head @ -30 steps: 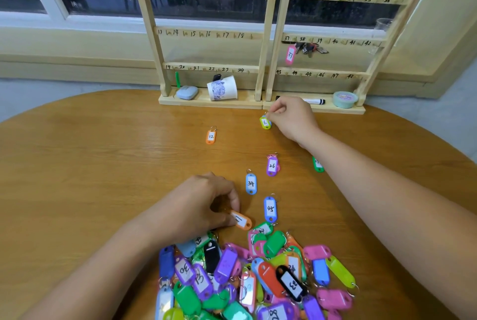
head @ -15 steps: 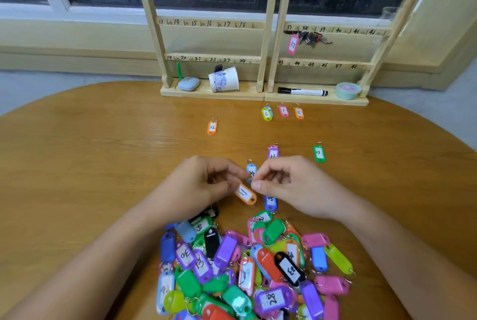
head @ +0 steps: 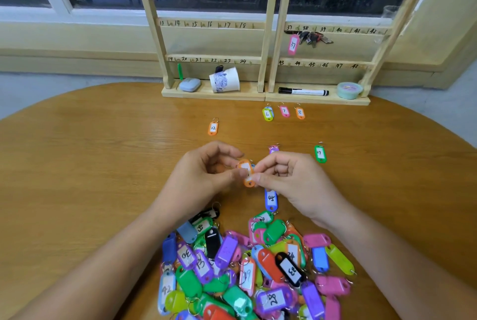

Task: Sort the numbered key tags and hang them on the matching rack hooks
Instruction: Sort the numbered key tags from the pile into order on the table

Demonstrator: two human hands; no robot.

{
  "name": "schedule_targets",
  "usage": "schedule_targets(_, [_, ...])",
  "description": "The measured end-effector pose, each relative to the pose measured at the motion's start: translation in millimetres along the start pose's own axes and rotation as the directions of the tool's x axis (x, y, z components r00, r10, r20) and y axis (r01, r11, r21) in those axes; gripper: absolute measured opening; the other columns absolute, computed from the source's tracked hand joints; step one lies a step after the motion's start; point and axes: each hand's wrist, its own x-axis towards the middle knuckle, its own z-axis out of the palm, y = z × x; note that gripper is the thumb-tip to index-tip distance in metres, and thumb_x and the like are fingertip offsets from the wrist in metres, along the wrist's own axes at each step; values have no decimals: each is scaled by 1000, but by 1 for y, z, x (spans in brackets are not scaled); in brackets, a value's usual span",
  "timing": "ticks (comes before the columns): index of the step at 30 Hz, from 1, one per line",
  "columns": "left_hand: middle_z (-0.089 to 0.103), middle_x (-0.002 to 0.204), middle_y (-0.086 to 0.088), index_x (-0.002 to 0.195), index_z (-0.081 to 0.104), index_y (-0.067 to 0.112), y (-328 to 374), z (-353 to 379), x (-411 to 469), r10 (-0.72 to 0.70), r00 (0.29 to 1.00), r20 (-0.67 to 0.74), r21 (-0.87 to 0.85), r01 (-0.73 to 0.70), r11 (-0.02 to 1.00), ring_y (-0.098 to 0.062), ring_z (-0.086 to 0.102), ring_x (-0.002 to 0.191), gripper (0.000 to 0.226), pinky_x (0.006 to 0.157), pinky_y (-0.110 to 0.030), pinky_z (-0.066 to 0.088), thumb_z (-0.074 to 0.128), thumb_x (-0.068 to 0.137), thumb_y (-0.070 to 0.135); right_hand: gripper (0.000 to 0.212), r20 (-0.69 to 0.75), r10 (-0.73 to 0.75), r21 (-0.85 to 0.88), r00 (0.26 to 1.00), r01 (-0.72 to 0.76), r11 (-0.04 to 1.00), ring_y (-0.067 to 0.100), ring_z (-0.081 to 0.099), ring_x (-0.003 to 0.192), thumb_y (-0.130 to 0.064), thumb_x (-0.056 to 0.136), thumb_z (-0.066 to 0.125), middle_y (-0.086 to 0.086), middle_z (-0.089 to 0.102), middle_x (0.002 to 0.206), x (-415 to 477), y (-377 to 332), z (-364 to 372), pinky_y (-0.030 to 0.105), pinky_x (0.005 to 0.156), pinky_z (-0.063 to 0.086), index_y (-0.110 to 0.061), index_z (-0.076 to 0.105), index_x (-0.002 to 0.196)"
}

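Your round wooden table (head: 77,165) is carrying the two-panel numbered rack (head: 269,36) at its far edge, and the heap of coloured key tags (head: 258,268) is lying at the near edge between your forearms. Your left hand (head: 204,175) and right hand (head: 291,177) are meeting just beyond the heap, both pinching one orange tag (head: 247,174) between thumb and fingertips, other fingers curled. A pink tag marked 37 (head: 293,45) is hanging on the rack's right panel; tags 6 (head: 267,114), 7 (head: 284,111) and 8 (head: 300,112) are lying in a row before its base.

The wooden table (head: 77,165) bears a tag heap (head: 268,263), loose tags (head: 213,128) and the rack (head: 247,93).
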Motion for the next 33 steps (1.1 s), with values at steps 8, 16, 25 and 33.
schedule_targets(8, [78, 85, -21, 95, 79, 7, -1, -9, 9, -129, 988, -86, -86, 122, 989, -28, 61, 75, 15, 71, -37, 48, 85, 89, 19, 9, -48, -90, -41, 995, 88, 995, 12, 71, 81, -8, 92, 81, 5, 79, 87, 1, 4, 4, 25, 77, 56, -16, 79, 95])
schedule_targets(16, [79, 86, -13, 98, 79, 0, -3, -67, 64, -140, 929, -343, 151, 202, 968, 1, 62, 53, 16, 52, -10, 48, 83, 93, 15, 14, -121, -161, -170, 980, 139, 976, 22, 69, 84, -10, 97, 76, 0, 76, 86, 2, 9, -9, 38, 79, 56, -23, 78, 93])
schedule_targets(25, [78, 84, 4, 86, 80, 26, -33, -87, 106, -110, 899, -423, 440, 310, 843, -17, 71, 82, 13, 62, -31, 49, 87, 87, 37, 18, -117, -164, -238, 979, 133, 962, 22, 69, 81, -9, 96, 75, -4, 75, 83, 2, 10, -13, 26, 73, 53, -27, 78, 92])
schedule_targets(33, [75, 85, 7, 88, 75, 30, -39, -89, 120, -5, 904, -428, 579, 278, 766, -13, 71, 81, 15, 70, -33, 58, 87, 85, 39, 17, -105, -168, -254, 980, 137, 958, 21, 69, 79, -8, 96, 76, 0, 76, 84, 2, 11, -15, 18, 68, 49, -25, 79, 94])
